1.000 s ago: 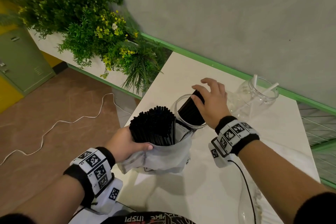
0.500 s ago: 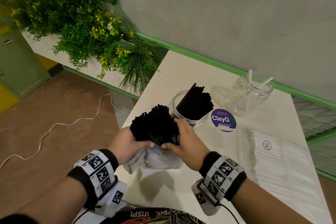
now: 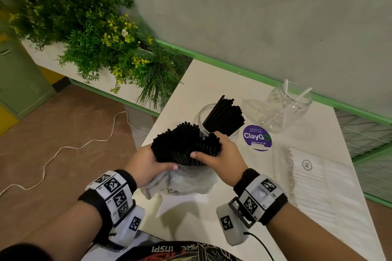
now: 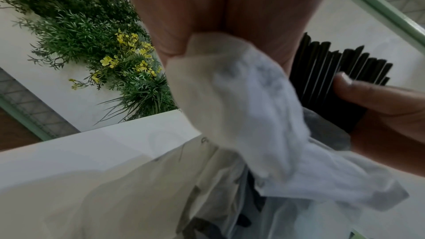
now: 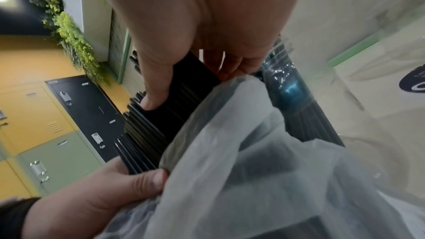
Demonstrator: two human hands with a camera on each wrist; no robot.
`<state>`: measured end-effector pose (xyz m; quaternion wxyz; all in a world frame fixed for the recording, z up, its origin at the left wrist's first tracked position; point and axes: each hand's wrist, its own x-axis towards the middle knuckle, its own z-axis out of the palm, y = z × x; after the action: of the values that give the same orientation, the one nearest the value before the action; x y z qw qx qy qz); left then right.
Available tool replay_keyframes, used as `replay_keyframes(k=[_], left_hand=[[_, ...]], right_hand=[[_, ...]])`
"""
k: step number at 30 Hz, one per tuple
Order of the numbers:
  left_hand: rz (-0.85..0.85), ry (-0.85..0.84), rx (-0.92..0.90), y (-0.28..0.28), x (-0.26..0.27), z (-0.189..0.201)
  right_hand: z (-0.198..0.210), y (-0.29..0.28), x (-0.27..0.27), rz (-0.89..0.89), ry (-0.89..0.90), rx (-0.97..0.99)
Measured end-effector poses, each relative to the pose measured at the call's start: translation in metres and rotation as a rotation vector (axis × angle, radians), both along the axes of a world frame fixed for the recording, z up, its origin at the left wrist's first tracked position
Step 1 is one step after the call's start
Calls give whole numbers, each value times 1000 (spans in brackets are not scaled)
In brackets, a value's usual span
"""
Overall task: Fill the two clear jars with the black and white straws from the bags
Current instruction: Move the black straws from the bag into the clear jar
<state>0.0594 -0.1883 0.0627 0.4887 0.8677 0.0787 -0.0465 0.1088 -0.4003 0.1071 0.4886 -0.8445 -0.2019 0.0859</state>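
A bundle of black straws (image 3: 180, 144) stands in a crumpled translucent bag (image 3: 182, 180) at the table's near left. My left hand (image 3: 157, 161) grips the bag and bundle from the left, thumb on the bag's rim. My right hand (image 3: 206, 146) pinches a bunch of straws at the bundle's right side, thumb in front and fingers behind. Just behind stands a clear jar (image 3: 203, 114) holding leaning black straws (image 3: 224, 116). A second clear jar (image 3: 284, 106) at the back right holds two white straws. In the right wrist view my thumb presses on the black straws (image 5: 147, 130).
A flat bag of white straws (image 3: 318, 186) lies along the table's right side. A purple round sticker (image 3: 257, 137) sits between the jars. Plants (image 3: 95, 34) fill a planter left of the table. The table's left edge is close to the bag. A white cord lies on the floor.
My right hand left the jar with the black straws, came back to the bundle and took hold of a bunch. My left hand kept its hold on the bag.
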Motion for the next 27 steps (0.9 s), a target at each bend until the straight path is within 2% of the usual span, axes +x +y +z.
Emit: replay_keyframes(k=[5, 11, 17, 22, 27], left_hand=[[5, -6, 15, -2, 0, 0], [9, 3, 13, -2, 0, 0], [10, 5, -19, -4, 1, -1], [24, 11, -39, -4, 1, -1], [33, 13, -35, -5, 2, 0]], right_hand=[[15, -2, 4, -4, 44, 78], [19, -4, 8, 26, 89, 39], [11, -1, 5, 7, 12, -8], [10, 3, 4, -94, -15, 110], [19, 3, 10, -100, -153, 107]])
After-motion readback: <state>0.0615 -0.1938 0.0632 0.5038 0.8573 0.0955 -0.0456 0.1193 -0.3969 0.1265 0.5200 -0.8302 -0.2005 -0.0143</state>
